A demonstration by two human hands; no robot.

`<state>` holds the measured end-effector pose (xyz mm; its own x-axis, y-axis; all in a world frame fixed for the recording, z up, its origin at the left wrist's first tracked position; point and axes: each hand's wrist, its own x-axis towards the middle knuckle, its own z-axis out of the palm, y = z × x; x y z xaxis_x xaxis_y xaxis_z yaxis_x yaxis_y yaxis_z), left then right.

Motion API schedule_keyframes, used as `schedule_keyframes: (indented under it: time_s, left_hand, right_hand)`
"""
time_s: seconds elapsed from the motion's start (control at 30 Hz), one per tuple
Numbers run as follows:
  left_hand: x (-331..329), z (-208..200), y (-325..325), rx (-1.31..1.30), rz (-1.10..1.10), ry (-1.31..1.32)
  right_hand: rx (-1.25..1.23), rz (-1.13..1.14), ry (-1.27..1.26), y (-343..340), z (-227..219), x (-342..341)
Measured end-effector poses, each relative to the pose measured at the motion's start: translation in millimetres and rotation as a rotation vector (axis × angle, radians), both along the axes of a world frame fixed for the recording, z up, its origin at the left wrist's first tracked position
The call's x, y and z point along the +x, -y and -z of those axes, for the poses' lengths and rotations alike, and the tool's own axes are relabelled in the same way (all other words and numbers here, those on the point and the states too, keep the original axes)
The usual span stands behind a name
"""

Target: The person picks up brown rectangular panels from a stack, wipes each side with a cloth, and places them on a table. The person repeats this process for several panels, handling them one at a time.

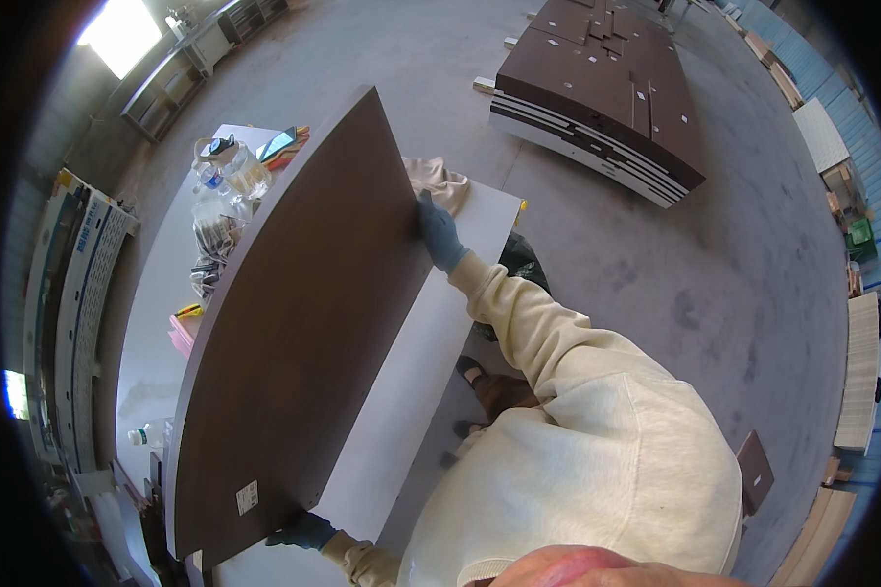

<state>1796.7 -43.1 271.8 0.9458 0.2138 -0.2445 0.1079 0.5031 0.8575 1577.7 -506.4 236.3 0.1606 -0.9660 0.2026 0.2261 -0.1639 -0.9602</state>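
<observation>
A large dark brown board (294, 323) stands tilted up on its edge over a long white table (401, 377). Near one end of its face is a small white label (248, 497). My right hand (440, 233), in a blue-grey glove, is closed on the board's far edge. Down at the near lower corner my gloved left hand (303, 531) grips the same board, its fingers partly hidden underneath. Just beyond the right hand lies a crumpled beige cloth (439, 183).
Behind the board, the table holds clear plastic bottles (250, 176), a phone (277, 144), a pink item (181, 336) and a small bottle (147, 435). A tall stack of brown panels (597, 88) stands on the floor. More boards (859, 362) line the right wall.
</observation>
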Motion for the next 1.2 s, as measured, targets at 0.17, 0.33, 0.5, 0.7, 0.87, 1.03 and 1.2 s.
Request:
schedule_keyframes:
  time_s: [0.17, 0.33, 0.5, 0.7, 0.87, 1.03, 1.2]
  left_hand:
    - [10, -7, 16, 0.003, -0.027, -0.061]
    - [55, 42, -1, -0.035, 0.019, 0.101]
    - [102, 116, -51, 0.744, 0.474, 0.658]
    - [59, 120, -58, 0.325, 0.403, 0.352]
    - [-11, 56, -93, -0.277, 0.394, 0.05]
    - [-72, 43, -149, -0.53, 0.683, -0.222]
    - [-76, 92, -186, -0.186, 0.527, -0.586]
  right_hand:
    - [0.24, -0.076, 0.22, -5, 1, 8]
    - [-0.061, 0.073, -0.252, 16, 27, 18]
    - [-0.174, -0.17, 0.045, 36, 56, 23]
    - [0.163, -0.376, 0.128, 19, 81, -22]
    - [0.401, -0.506, 0.052, -4, 94, -44]
    - [0.468, -0.556, -0.033, -9, 92, -54]
    - [0.213, -0.433, -0.327, 10, 100, -88]
